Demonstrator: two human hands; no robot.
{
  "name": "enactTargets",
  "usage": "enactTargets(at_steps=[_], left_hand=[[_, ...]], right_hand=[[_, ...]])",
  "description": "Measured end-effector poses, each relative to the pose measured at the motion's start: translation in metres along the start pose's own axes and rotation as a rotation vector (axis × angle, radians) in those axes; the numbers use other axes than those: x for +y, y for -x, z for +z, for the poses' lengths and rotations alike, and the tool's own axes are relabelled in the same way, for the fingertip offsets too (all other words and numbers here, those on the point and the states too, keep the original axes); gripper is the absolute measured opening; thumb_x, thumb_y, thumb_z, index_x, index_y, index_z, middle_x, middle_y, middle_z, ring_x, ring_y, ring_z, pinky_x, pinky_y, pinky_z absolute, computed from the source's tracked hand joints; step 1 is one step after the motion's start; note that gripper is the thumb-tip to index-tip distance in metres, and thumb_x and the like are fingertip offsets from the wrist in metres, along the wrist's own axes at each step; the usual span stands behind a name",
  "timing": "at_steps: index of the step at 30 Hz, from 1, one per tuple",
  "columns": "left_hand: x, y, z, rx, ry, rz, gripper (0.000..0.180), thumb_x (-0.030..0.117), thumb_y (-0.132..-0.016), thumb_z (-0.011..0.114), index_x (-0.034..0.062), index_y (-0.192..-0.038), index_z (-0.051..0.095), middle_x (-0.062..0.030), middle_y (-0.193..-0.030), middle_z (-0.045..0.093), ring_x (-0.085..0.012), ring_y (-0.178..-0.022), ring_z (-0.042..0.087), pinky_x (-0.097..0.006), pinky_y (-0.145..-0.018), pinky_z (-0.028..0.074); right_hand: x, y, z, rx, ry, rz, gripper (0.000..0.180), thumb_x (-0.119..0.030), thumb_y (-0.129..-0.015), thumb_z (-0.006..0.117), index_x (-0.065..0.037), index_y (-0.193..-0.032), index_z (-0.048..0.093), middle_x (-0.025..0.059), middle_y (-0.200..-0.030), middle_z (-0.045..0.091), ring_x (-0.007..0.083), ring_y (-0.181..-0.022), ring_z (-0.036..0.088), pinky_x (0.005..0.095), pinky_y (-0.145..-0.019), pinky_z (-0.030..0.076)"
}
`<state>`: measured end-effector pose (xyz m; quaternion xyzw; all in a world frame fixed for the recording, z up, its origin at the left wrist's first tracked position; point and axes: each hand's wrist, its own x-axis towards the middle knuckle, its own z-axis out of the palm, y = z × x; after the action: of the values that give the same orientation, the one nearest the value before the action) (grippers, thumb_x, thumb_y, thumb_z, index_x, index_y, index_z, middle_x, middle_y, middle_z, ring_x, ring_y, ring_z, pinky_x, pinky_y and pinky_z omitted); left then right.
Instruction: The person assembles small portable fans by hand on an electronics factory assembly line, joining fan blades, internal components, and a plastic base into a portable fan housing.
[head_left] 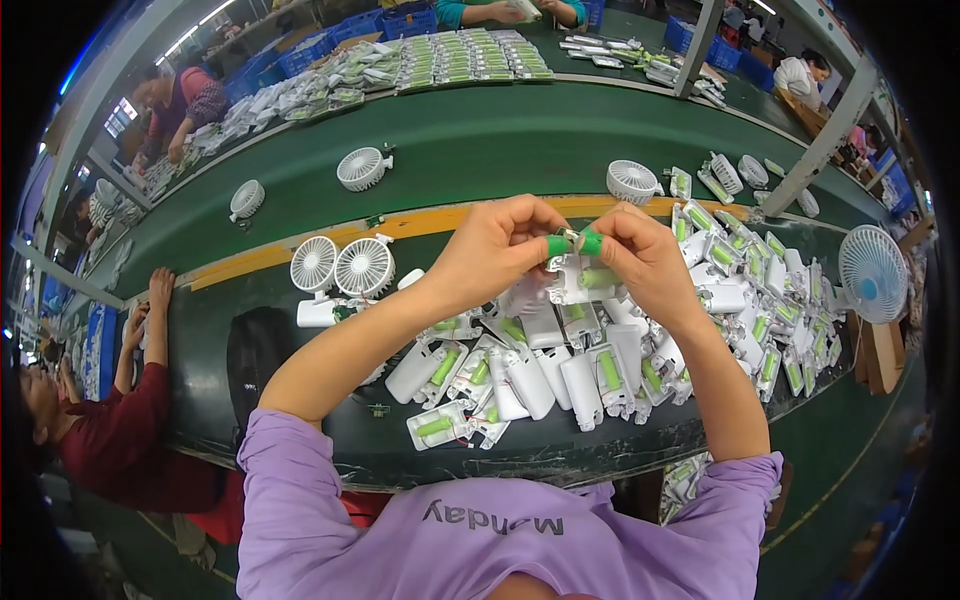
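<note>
My left hand (500,245) and my right hand (648,262) are raised above the bench with fingertips close together. Both are closed in a pinch at the top of a white fan handle half (568,287), which has a light green battery cell (600,278) in it. Green wrapping covers both thumb tips. A small part sits between the fingers, too hidden to make out. Below my hands lies a heap of white handle halves (530,380), several with green cells inside.
Two white fan heads (364,267) lie left of the heap. More fans (364,168) rest on the green conveyor belt (480,140) beyond the yellow strip (400,220). A blue-bladed fan (873,273) stands at the right. A person in a red sleeve (140,420) works at the left.
</note>
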<state>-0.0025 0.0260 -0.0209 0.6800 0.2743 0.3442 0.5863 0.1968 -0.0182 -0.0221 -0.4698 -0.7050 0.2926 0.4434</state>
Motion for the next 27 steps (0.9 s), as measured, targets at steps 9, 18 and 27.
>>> enactTargets(at_steps=[9, 18, 27], left_hand=[[0.005, 0.009, -0.006, -0.059, -0.035, 0.057, 0.012, 0.001, -0.083, 0.055, -0.0025, -0.093, 0.061, -0.0025, -0.079, 0.061, -0.0054, -0.067, 0.056, -0.020, -0.060, 0.046], [0.001, 0.009, -0.008, -0.079, -0.218, 0.235, 0.010, -0.001, -0.080, 0.056, -0.0025, -0.089, 0.062, -0.0042, -0.078, 0.060, -0.0066, -0.063, 0.053, -0.022, -0.056, 0.043], [-0.012, -0.027, -0.028, -0.002, -0.222, 0.100, 0.013, 0.009, -0.083, 0.060, -0.0007, -0.090, 0.065, -0.0032, -0.086, 0.065, -0.0055, -0.076, 0.056, -0.021, -0.067, 0.046]], right_hand=[[-0.018, -0.008, -0.017, -0.098, 0.249, -0.305, 0.009, -0.004, -0.076, 0.062, 0.001, -0.081, 0.058, 0.0089, -0.073, 0.049, 0.0223, -0.065, 0.050, 0.0311, -0.058, 0.040], [-0.017, -0.013, -0.013, -0.154, 0.258, -0.330, 0.009, -0.002, -0.074, 0.063, 0.000, -0.078, 0.056, 0.0097, -0.071, 0.048, 0.0251, -0.064, 0.050, 0.0340, -0.055, 0.040], [0.007, -0.051, -0.015, -0.168, 0.178, -0.020, 0.016, -0.014, -0.079, 0.062, 0.001, -0.074, 0.058, 0.0045, -0.069, 0.053, 0.0123, -0.060, 0.049, 0.0260, -0.054, 0.039]])
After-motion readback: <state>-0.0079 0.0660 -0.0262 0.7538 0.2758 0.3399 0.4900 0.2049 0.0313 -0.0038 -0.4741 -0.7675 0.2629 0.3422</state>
